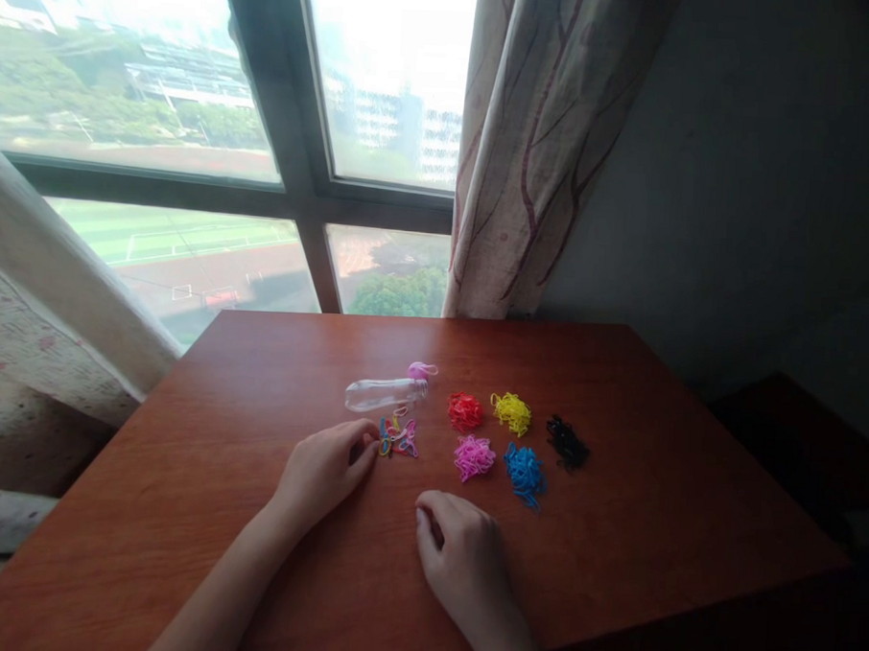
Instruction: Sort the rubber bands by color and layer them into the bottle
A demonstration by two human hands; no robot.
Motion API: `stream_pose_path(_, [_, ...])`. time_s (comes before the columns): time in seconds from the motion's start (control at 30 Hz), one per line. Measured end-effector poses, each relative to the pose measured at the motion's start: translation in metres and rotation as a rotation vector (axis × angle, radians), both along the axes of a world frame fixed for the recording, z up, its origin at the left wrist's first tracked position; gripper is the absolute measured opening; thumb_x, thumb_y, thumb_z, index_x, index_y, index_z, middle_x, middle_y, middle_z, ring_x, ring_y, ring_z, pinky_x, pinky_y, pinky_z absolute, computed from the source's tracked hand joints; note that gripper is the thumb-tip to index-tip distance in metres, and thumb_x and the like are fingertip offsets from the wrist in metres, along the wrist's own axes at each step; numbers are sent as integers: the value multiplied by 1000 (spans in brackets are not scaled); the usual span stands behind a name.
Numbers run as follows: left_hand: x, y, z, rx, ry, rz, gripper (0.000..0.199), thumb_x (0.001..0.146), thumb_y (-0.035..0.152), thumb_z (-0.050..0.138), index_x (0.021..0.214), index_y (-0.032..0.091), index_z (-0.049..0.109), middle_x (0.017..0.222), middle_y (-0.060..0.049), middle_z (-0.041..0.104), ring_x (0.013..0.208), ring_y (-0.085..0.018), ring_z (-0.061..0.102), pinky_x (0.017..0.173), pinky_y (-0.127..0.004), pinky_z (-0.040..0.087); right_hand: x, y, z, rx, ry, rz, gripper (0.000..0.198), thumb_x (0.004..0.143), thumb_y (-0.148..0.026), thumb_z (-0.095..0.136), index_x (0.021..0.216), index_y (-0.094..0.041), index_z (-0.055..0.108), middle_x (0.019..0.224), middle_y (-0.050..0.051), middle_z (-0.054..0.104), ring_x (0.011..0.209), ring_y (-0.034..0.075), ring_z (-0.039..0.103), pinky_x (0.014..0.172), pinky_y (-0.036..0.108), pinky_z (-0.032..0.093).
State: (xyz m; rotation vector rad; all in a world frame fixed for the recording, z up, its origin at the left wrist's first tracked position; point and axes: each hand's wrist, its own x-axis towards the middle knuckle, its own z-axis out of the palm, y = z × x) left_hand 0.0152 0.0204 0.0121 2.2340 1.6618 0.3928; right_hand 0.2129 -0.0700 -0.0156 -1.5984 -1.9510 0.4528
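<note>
Brown desk (206, 431), two hands well apart. Right hand (468, 548) is loosely curled, can't tell if anything's in it. Left hand (328, 465) is nearer the action. Clear bottle (381, 394) lies beyond, long axis roughly along the desk's far edge. Mixed-colour band pile (405, 436) sits right at the left fingertips, on their right-edge side; can't tell if they're pinching one.
</note>
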Motion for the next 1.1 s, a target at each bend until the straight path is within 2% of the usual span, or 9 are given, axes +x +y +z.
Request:
stream_pose_path(0.23, [4, -5, -3, -19, -4, -121, 21, 91, 29, 45, 97, 25, 64, 95, -1, 73, 83, -19, 68, 70, -26, 44, 0, -1, 0, -16, -11, 0, 17, 87, -12, 48, 84, -23, 60, 74, -1, 66, 68, 15, 61, 62, 25, 32])
stream_pose_path(0.43, [7, -7, -7, -31, -58, -214, 25, 92, 24, 43, 104, 28, 65, 105, 0, 73, 94, -19, 68, 79, -26, 47, 0, 0, -1, -8, -9, 1, 17, 88, -12, 48, 85, -23, 61, 75, -1, 66, 69, 15, 61, 63, 25, 32])
stream_pose_path(0.83, [4, -17, -9, -34, -87, -218, 19, 92, 25, 44, 96, 25, 63, 95, -1, 71, 88, -19, 67, 76, -26, 47, -4, 4, -3, 5, -68, -45, 15, 89, -13, 51, 86, -23, 62, 74, -1, 68, 67, 15, 62, 61, 25, 31])
stream_pose_path(0.97, [4, -16, -9, -42, -83, -216, 18, 91, 23, 45, 92, 23, 63, 91, -1, 70, 84, -18, 66, 72, -26, 45, -14, 13, 1, -22, -115, -102, 4, 89, -20, 60, 90, -24, 62, 76, -1, 69, 68, 16, 64, 60, 25, 31])
stream_pose_path(1.1, [3, -14, -8, -47, -76, -211, 15, 89, 21, 47, 91, 23, 62, 93, -2, 70, 84, -19, 65, 72, -26, 45, -26, 25, 4, -52, -152, -146, 8, 87, -25, 66, 94, -23, 62, 81, 0, 72, 72, 18, 67, 59, 26, 31])
